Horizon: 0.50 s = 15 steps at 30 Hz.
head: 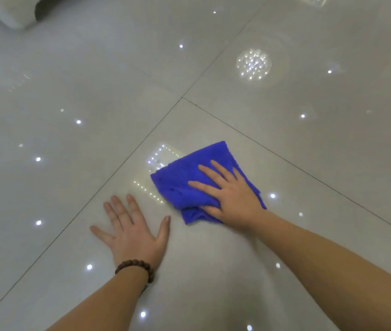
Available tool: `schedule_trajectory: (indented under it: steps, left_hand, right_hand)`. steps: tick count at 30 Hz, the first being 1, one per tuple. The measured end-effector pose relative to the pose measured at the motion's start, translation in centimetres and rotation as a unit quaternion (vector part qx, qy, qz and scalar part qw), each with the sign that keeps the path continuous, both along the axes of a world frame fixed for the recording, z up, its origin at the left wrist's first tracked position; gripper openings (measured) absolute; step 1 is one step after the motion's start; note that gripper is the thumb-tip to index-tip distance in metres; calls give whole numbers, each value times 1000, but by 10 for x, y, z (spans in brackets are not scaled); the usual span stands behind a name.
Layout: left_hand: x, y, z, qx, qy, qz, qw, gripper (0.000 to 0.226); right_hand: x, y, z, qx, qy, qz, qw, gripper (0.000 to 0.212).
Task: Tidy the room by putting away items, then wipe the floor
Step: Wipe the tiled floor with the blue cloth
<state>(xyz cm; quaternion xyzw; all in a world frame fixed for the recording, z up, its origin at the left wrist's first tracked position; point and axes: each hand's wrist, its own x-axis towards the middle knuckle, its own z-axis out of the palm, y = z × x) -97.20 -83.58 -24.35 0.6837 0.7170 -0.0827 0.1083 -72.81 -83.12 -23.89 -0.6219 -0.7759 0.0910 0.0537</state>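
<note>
A folded blue cloth (pixel 182 182) lies on the glossy pale tiled floor (pixel 285 144) near the middle of the view. My right hand (pixel 228 197) lies flat on top of it with fingers spread and straight, pressing it to the tile. My left hand (pixel 132 228) rests flat on the bare floor just left of the cloth, fingers spread, with a brown bead bracelet on the wrist. Nothing is held in the left hand.
Dark grout lines cross the floor and meet at a joint (pixel 182 97) beyond the cloth. Ceiling lights reflect as bright spots in the tiles. A white soft object (pixel 10 13) with a dark shape beside it sits at the top left corner.
</note>
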Motion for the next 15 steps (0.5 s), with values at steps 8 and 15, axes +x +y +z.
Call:
schedule_trajectory:
  steps: [8, 15]
  left_hand:
    - [-3, 1, -4, 14, -8, -15, 1000, 97]
    - [-5, 8, -6, 8, -20, -8, 1000, 97]
  right_hand:
    - [18, 150, 12, -50, 26, -490, 870, 63]
    - [-136, 147, 13, -97, -26, 76, 992, 61]
